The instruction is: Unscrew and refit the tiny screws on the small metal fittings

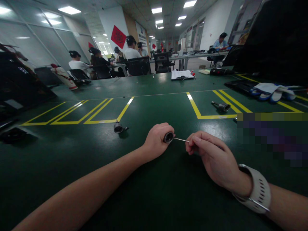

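Evidently clasps a dark metal part [168,137] in the left hand [157,141], wrapping the fingers close around the body and turning the round, open mouth toward the viewer. With the right hand [213,155], just to the right, pinches a thin metal rod [181,140] between thumb and fingers, pointing it leftward at the part. Cannot tell whether touching the rim, entering or passing behind. Seems to be at the step of applying the rod to the held part; probably calls next for a firm left grip and small, careful right fingertip movements.

On the right wrist, wears a pale watch band [261,189]. Beyond the left hand and to its left, on the green counter [158,192], shows a second metal part [118,127] with a small metal piece [126,128] just beside. Beyond the right hand, shows a third metal part [223,107] lying near yellow tape [216,117]; farther right, white gloves [271,90]. Well ahead of both, shows a clipboard [181,74].
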Action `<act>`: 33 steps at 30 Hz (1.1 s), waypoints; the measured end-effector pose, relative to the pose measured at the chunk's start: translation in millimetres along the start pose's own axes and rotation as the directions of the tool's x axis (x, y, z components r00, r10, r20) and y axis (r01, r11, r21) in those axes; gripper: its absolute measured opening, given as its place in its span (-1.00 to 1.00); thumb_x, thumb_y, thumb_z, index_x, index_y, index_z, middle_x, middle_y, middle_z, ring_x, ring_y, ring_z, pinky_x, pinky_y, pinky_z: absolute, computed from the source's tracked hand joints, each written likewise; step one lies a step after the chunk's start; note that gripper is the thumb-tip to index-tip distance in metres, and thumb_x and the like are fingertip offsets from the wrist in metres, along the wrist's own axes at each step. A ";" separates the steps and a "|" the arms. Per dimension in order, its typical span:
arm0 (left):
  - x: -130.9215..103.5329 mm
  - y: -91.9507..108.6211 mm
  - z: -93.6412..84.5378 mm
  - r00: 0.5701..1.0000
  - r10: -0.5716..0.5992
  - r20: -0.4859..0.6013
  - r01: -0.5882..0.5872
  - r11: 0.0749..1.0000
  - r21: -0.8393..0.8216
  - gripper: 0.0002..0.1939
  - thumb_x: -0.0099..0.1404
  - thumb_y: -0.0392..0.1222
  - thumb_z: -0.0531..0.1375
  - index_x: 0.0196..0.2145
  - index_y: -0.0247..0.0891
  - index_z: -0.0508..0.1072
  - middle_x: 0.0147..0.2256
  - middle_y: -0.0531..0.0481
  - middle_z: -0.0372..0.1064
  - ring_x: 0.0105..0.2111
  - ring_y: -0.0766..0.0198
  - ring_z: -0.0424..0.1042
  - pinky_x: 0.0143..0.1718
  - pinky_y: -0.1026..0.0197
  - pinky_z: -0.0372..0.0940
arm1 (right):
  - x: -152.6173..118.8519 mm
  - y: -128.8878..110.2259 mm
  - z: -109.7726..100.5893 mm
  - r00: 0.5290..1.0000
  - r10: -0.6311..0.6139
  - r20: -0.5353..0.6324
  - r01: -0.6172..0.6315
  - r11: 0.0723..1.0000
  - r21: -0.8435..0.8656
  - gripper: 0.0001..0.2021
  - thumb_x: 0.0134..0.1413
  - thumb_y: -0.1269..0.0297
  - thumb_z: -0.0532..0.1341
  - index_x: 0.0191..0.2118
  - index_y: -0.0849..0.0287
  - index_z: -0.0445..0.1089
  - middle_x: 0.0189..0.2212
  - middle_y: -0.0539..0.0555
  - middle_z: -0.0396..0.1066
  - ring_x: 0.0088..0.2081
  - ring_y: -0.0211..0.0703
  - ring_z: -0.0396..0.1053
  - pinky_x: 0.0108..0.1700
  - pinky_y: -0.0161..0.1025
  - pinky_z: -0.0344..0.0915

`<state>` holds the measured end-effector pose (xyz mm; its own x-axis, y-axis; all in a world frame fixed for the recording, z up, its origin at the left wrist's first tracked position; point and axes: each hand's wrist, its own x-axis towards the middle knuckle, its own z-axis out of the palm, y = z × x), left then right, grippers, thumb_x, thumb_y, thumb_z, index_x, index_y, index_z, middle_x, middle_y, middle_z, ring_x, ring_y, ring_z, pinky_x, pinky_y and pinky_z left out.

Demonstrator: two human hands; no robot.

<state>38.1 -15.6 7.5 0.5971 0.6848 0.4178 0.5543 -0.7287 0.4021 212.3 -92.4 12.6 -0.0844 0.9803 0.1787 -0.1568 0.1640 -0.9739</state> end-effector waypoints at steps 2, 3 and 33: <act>0.9 -0.7 -0.3 1.000 -0.013 -0.015 0.012 0.996 -0.086 -0.87 0.20 -0.25 0.12 -0.49 -0.26 0.27 -0.47 0.05 0.26 -0.43 0.33 0.26 -0.40 0.26 0.14 | 1.1 -0.6 0.8 0.999 0.037 0.000 -0.037 0.998 0.047 -0.79 0.11 0.24 0.11 -0.46 0.18 0.37 -0.49 0.04 0.34 -0.42 -0.18 0.28 -0.37 -0.22 0.24; 1.3 -0.9 -0.3 1.000 -0.017 -0.018 0.014 0.993 -0.119 -0.85 0.20 -0.23 0.13 -0.50 -0.26 0.26 -0.47 0.06 0.26 -0.44 0.34 0.25 -0.41 0.27 0.14 | 1.1 -1.0 1.4 0.999 0.048 0.005 -0.048 0.997 0.057 -0.79 0.11 0.24 0.11 -0.47 0.18 0.37 -0.49 0.04 0.34 -0.42 -0.18 0.28 -0.38 -0.22 0.24; 0.9 -1.3 1.8 0.999 0.040 -0.018 -0.041 0.999 -0.036 -0.90 0.20 -0.31 0.11 -0.47 -0.28 0.27 -0.47 0.07 0.25 -0.46 0.36 0.23 -0.41 0.28 0.12 | -2.7 2.5 0.4 1.000 -0.017 -0.019 0.016 0.999 -0.044 -0.79 0.17 0.21 0.09 -0.40 0.14 0.39 -0.43 0.02 0.35 -0.37 -0.18 0.28 -0.35 -0.21 0.19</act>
<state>39.0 -14.1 5.9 0.6082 0.6551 0.4482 0.5084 -0.7551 0.4139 211.7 -94.7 9.7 -0.0635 0.9793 0.1924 -0.1147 0.1844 -0.9761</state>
